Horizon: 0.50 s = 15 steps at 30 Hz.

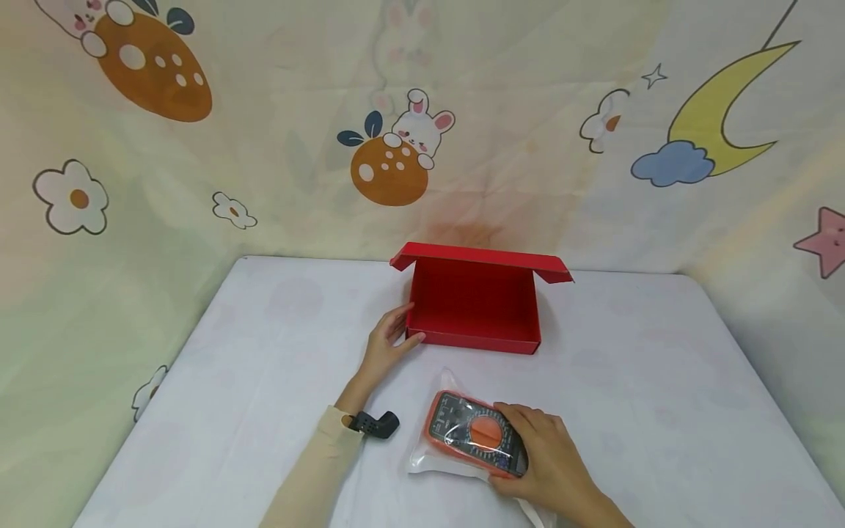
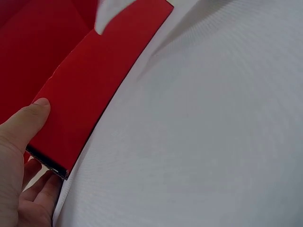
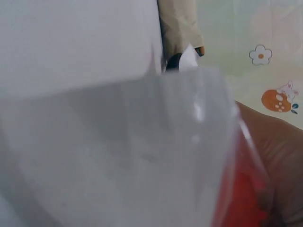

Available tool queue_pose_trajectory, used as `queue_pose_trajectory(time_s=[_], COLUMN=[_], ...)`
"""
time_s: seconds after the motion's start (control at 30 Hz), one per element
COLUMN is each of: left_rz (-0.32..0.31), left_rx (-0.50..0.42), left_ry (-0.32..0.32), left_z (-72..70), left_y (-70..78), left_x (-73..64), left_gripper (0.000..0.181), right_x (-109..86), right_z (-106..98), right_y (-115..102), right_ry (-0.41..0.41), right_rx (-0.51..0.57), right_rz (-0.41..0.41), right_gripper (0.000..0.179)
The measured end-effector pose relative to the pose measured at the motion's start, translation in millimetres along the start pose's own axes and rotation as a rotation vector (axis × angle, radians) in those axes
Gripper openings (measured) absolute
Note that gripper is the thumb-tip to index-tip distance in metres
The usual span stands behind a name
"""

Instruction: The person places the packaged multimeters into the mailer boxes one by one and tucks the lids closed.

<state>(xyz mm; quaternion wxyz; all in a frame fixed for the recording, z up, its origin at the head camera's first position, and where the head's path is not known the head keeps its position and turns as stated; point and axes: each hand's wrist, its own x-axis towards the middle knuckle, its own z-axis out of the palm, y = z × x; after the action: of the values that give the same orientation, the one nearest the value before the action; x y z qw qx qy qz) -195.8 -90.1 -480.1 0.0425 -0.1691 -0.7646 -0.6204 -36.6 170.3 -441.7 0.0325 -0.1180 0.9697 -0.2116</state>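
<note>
An open red cardboard box stands at the back of the table, its lid raised and its inside bare. My left hand holds the box's front left corner. In the left wrist view, the thumb lies on the red front wall, with the other fingers round the side. Nearer the front, my right hand grips an orange and black multimeter inside a clear plastic bag. The right wrist view shows the bag blurred across most of the picture, with the hand at the right edge.
A white cloth covers the table. Behind it hangs a printed backdrop with rabbits, flowers and a moon. On the left wrist sits a black strap device below a beige sleeve.
</note>
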Motion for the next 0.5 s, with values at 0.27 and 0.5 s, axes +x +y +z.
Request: queue_pose_trajectory(time_s=[0.27, 0.5], left_rz=[-0.020, 0.010], left_rx=[0.009, 0.019], left_ry=[-0.004, 0.002], left_z=[1.1, -0.1], left_y=[-2.9, -0.3], left_x=[-4.5, -1.8], left_gripper=[0.061, 0.059], right_x=[5.6, 13.8], right_z=[-10, -13], right_y=[2, 1], right_ry=[0.048, 0.138], right_rx=[0.028, 0.067], right_rz=[0.013, -0.009], right_gripper=[0.093, 0.091])
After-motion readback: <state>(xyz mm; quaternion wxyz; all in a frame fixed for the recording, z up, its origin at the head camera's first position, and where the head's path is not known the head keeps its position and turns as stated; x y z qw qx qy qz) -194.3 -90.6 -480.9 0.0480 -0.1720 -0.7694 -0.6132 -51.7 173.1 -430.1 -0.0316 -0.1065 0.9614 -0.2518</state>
